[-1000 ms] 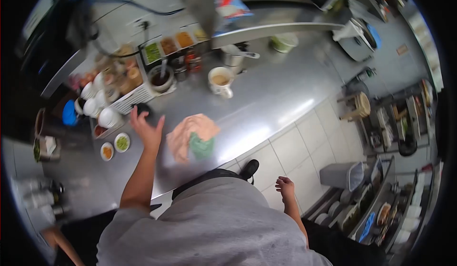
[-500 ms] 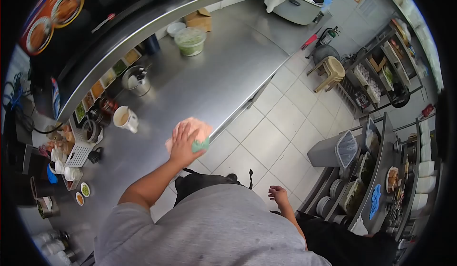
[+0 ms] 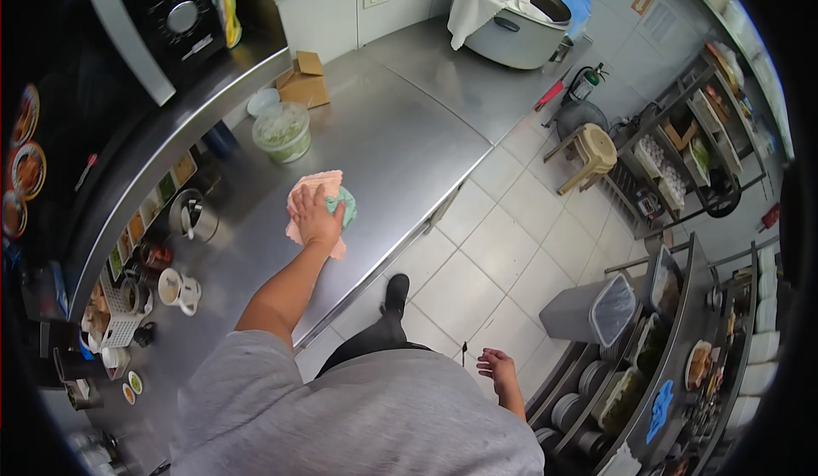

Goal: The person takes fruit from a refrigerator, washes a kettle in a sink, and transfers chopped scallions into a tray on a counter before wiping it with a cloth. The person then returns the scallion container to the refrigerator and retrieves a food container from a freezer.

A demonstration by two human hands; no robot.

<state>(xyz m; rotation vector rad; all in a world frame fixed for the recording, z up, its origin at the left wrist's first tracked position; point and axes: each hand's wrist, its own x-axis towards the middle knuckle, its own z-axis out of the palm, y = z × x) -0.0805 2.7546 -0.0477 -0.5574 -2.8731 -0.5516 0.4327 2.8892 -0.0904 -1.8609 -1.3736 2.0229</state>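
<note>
My left hand presses down on a pink and green cleaning cloth, which lies bunched on the steel counter. The fingers lie over the pink part, and the green part shows beside the thumb. Just beyond the cloth stands a clear tub of chopped greens. My right hand hangs at my side above the tiled floor, its fingers loosely apart and nothing in them.
A cardboard box stands behind the tub. At left are a metal canister with utensils and a white pitcher. A large pot sits at the counter's far end. Right are a grey bin and a beige stool.
My left hand has slid the cloth farther along the counter, away from my body and closer to the tub. My body has moved forward and the view has shifted; my right hand stays empty.
</note>
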